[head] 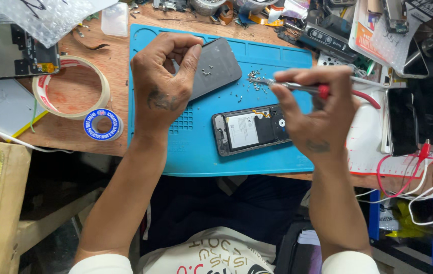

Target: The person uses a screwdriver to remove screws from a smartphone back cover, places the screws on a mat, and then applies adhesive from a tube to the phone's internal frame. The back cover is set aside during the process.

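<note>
An opened phone [249, 131] lies face down on the blue work mat [196, 152], its white battery and dark boards exposed. My right hand [318, 109] hovers over its right end, gripping a thin metal tool with a red band [297, 87] whose tip points left at a scatter of tiny screws [253, 78]. My left hand [165, 81] is curled over the dark grey back cover [219, 66], thumb and fingertips pinched together above it; whether it holds a screw is too small to tell.
Tape rolls [72, 86] and a small blue-labelled spool [103, 124] sit left of the mat. A tablet part [8, 53] lies far left. Phones, parts and tools crowd the right side [401, 122], with red and white cables [419, 172] hanging off the table edge.
</note>
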